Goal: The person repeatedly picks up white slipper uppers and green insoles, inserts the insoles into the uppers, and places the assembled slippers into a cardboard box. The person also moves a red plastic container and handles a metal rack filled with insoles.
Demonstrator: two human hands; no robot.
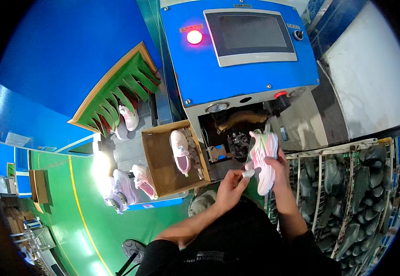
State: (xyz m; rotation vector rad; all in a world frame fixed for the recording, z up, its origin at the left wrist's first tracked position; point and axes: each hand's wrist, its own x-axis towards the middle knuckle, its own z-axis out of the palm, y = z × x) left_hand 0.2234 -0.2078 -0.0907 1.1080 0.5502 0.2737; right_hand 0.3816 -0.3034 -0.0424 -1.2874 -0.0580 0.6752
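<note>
A pink and white sneaker with a pale green patch is held up in front of the machine. My right hand is closed around its right side. Close by its left edge, my left hand pinches a small white piece, perhaps paper or tissue; whether it is attached to the sneaker I cannot tell. Left of my hands stands a cardboard box with another pink sneaker in it, beside crumpled grey-brown pieces.
A blue machine with a screen and lit red lamp stands ahead. More sneakers sit on the conveyor at left, near green hanging strips. Racks of dark shoe lasts fill the right.
</note>
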